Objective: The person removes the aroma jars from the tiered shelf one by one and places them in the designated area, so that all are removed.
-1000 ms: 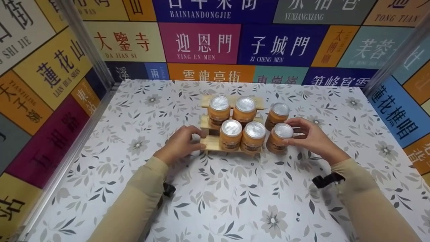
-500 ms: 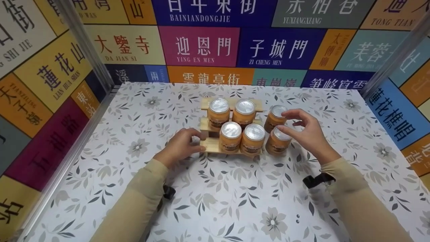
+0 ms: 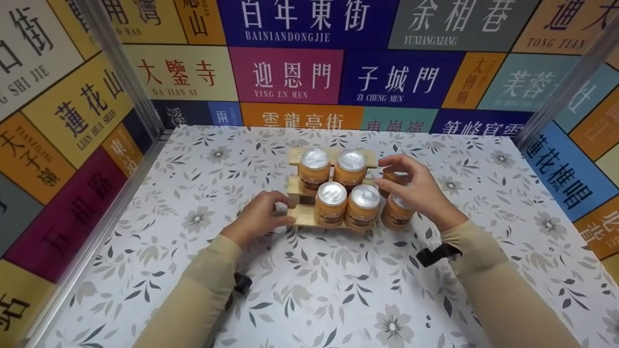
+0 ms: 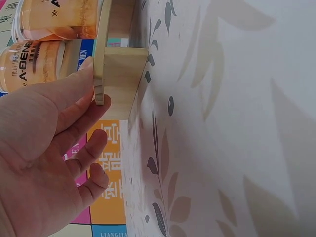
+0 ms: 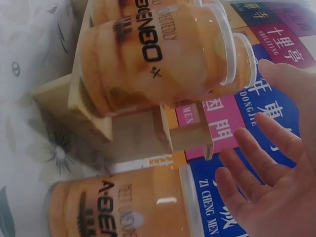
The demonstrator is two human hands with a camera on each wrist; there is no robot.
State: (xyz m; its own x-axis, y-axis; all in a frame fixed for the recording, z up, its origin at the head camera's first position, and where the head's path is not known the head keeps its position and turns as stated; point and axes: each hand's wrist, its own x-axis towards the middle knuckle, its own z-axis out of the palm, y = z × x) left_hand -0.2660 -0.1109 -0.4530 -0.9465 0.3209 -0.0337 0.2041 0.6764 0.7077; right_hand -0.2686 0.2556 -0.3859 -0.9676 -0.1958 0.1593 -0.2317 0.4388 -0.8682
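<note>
A three-step wooden rack bears several orange see-through cans with silver lids: a front pair, including one can, and a rear pair, including another can. My left hand pinches the left end of its lowest board between thumb and finger, plain in the left wrist view. Over the rack's right side, my right hand holds nothing; its fingers are spread and loosely bent, with the thumb near the lid of a shelved can. Below it, two more cans stand on the table, the front can and a mostly covered rear can.
The table wears a white leaf-and-flower cloth. Behind it rises a wall of coloured panels with Chinese place names, and further panelled walls close off both sides.
My right hand has left the front loose can and moved left over the rear one towards the rack. The left hand keeps its pinch on the board. The head view has tilted slightly upward.
</note>
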